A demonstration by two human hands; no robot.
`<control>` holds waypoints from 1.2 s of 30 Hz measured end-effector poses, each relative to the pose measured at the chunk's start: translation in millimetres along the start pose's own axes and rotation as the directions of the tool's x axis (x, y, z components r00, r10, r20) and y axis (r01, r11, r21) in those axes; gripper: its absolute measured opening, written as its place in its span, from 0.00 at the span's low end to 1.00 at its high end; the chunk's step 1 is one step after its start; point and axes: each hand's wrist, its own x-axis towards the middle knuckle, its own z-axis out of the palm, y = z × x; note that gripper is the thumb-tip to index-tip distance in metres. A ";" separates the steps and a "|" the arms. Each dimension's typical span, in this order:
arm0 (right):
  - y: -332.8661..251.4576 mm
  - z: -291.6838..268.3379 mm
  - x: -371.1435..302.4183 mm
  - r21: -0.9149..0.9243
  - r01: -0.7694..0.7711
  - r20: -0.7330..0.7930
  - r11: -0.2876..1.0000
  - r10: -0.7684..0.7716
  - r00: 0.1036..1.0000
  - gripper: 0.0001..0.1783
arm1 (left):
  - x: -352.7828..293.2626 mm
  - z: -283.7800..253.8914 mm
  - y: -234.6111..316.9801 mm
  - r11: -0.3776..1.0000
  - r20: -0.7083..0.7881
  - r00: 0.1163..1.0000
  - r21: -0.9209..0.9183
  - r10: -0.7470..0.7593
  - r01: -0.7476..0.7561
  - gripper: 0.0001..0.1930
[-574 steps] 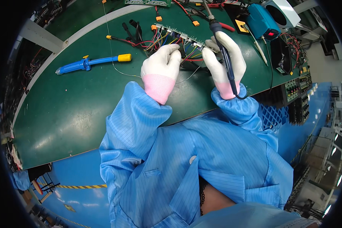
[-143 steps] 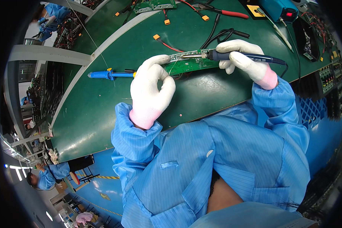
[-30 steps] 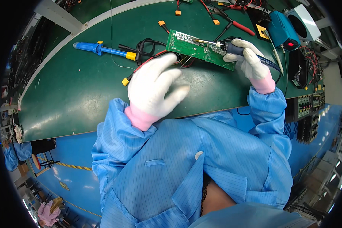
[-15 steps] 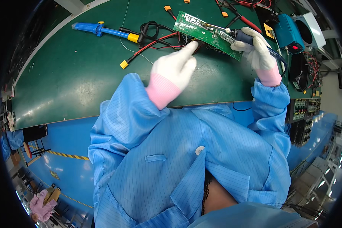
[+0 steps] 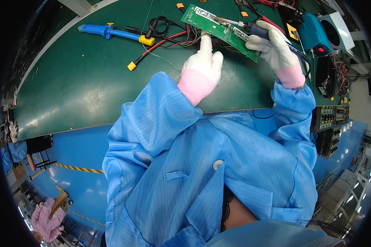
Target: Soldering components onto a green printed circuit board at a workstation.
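My right hand (image 5: 272,48), in a white glove with a pink cuff, grips a soldering iron (image 5: 259,31) by its dark blue handle. The iron's thin metal shaft lies over a long green circuit board (image 5: 197,20), tip near the board's upper part. The board is tilted, its right end close to my right fingers. My left hand (image 5: 204,61), gloved the same way, has its index finger stretched to the board's near edge, among thin wires, and its thumb apart. The fingertip is partly hidden there. I cannot tell whether it presses on a wire or the board.
Left of the board lie black and red cables with a yellow connector (image 5: 131,66) and a blue solder sucker (image 5: 119,33) with a yellow end. A thin strand of wire crosses the green bench (image 5: 82,82). A teal soldering station (image 5: 314,35) stands at the right.
My left hand has moved right and away from me, its index finger reaching the board's near edge. Board and soldering iron have shifted slightly left and away.
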 end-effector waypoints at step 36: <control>-2.0 8.6 -6.0 0.099 -0.034 -0.099 0.995 0.044 0.994 0.31 | 12.3 7.6 -1.7 0.986 -0.184 0.981 -0.146 0.054 -0.081 0.13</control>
